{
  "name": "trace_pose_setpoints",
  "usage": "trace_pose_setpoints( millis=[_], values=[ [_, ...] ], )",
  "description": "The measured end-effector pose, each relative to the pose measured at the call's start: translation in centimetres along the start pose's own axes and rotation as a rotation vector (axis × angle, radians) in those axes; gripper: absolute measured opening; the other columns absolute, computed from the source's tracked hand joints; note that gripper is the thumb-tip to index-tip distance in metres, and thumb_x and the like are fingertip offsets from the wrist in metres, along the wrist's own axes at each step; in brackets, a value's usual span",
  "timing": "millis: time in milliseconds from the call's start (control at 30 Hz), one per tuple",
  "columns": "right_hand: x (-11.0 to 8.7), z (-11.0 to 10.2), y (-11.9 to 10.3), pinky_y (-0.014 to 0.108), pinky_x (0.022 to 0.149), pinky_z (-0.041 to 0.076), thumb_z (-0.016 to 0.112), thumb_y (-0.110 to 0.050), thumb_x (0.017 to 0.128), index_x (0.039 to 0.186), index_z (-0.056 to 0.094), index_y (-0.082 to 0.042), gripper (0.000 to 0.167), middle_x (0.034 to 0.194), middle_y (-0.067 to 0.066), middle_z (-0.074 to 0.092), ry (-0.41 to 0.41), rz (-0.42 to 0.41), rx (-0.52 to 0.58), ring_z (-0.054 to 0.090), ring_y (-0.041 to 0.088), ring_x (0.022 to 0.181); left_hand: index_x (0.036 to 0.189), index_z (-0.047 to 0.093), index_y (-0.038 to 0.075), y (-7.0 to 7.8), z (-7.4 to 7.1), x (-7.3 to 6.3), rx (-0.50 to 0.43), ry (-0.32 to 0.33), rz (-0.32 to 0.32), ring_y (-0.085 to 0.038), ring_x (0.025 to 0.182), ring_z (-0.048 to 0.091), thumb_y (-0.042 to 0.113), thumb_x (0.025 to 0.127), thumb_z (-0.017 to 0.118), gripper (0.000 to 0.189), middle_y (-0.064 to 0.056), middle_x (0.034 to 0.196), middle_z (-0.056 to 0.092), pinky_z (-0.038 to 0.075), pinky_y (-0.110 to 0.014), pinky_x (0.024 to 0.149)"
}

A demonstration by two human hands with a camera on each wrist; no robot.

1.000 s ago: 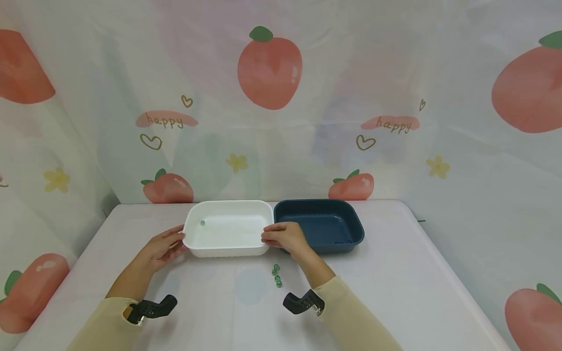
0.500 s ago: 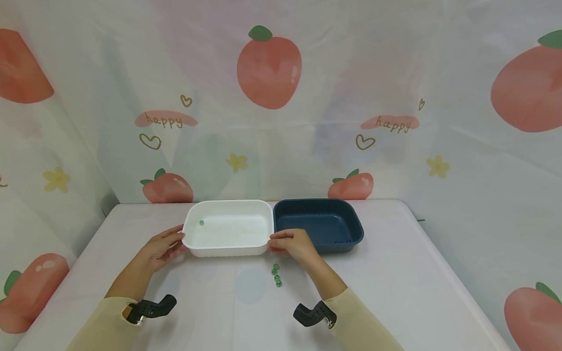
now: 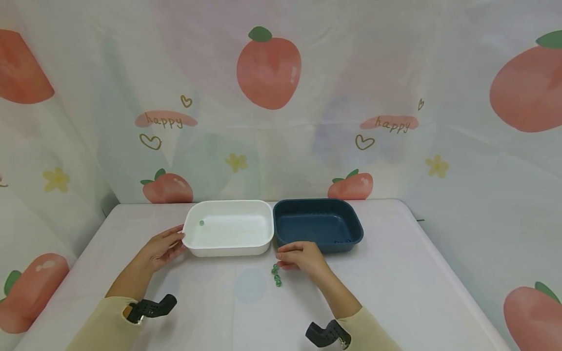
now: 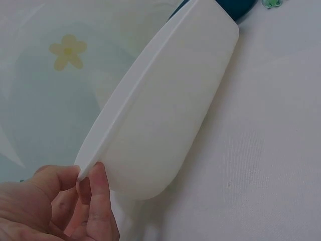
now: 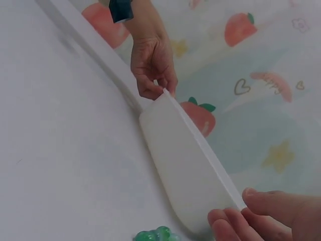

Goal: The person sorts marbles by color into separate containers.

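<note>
My left hand (image 3: 162, 248) pinches the left end rim of a white plastic tray (image 3: 232, 252); in the left wrist view, thumb and fingers (image 4: 98, 201) close on that rim. My right hand (image 3: 305, 258) hovers in front of the dark blue tray (image 3: 317, 229), fingers loosely bent, nothing seen between them. Its fingertips are right at the far end of a short row of clear green beads (image 3: 277, 280) on the table. Inside the white tray lies one small green bead (image 3: 201, 223). The right wrist view shows the green beads (image 5: 155, 234) at its bottom edge.
The two trays stand side by side at the back of the white-covered table (image 3: 210, 302). A few dark blue beads (image 3: 342, 242) lie in the blue tray's front right corner. Behind rises a fruit-printed curtain (image 3: 281, 146).
My right hand has let go of the white tray's right end and moved toward me and to the right, down to the green beads. My left hand has stayed on the rim.
</note>
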State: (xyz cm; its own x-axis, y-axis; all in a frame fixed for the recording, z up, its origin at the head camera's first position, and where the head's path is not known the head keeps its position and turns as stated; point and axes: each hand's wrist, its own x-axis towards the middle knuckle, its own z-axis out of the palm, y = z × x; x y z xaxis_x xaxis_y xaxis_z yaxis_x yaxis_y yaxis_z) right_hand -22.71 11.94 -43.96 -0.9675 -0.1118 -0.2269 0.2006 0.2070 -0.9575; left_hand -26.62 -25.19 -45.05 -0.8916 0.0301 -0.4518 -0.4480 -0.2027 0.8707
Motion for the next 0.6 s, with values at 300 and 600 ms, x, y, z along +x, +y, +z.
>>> trace_pose_setpoints(
  millis=[300, 600],
  values=[
    [-1.1, -0.7, 2.2, 0.031, 0.074, 0.062, 0.074, -0.011, 0.087, 0.111, 0.070, 0.007, 0.030, 0.094, 0.013, 0.074, 0.017, 0.039, -0.045, 0.074, 0.023, 0.078, 0.154, 0.031, 0.009, 0.0, 0.0, 0.1, -0.001, 0.004, 0.006, -0.007, 0.079, 0.065, 0.014, 0.099, 0.058, 0.061, 0.006, 0.092, 0.063, 0.058, -0.020, 0.077],
    [-1.5, -0.5, 3.7, 0.033, 0.069, 0.062, 0.076, -0.007, 0.083, 0.106, 0.069, 0.011, 0.030, 0.087, 0.014, 0.074, -0.047, 0.020, -0.016, 0.073, 0.019, 0.074, 0.154, 0.030, 0.009, -0.1, 0.0, 0.1, 0.011, 0.012, 0.004, -0.007, 0.080, 0.065, 0.014, 0.099, 0.058, 0.062, 0.006, 0.094, 0.063, 0.058, -0.020, 0.077]
  ],
)
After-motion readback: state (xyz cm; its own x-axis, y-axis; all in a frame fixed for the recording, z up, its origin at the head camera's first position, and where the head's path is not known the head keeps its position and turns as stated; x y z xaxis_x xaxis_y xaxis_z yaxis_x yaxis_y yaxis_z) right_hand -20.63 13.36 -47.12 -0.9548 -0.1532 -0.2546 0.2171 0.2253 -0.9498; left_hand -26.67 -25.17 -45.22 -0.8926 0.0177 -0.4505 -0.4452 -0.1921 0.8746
